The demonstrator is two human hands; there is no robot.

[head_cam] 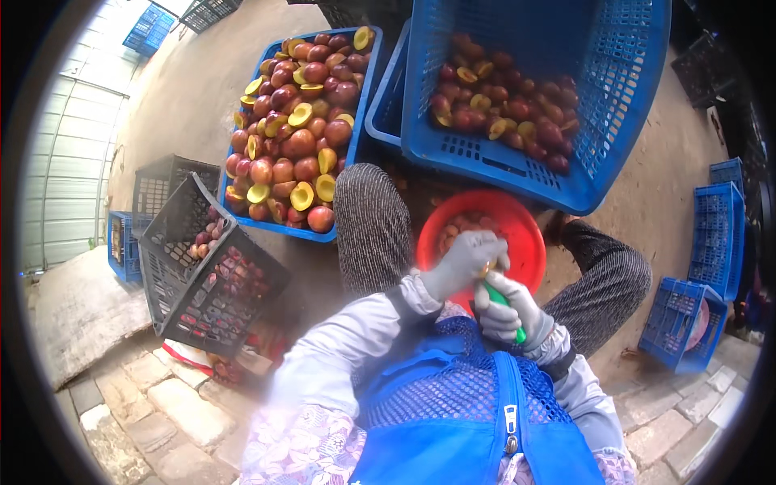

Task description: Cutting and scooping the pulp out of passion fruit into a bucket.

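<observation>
Both my hands wear pale grey gloves and meet over a red plastic basin (527,242). My left hand (464,260) closes around a plum, of which only a small yellowish part (487,270) shows between the fingers. My right hand (506,306) grips the green handle (497,295) of a tool, whose working end is hidden at the fruit. Small brownish pieces, perhaps plum stones (464,225), lie in the basin beneath my left hand. Beyond the basin, a tilted blue plastic crate (612,115) holds whole-looking and cut plums (515,109).
A blue crate (359,130) heaped with halved plums (300,145) stands beside my left knee. Further left, a black crate (206,291) leans with more plums in it. Blue crates (718,236) stand at the far right. My knees flank the basin.
</observation>
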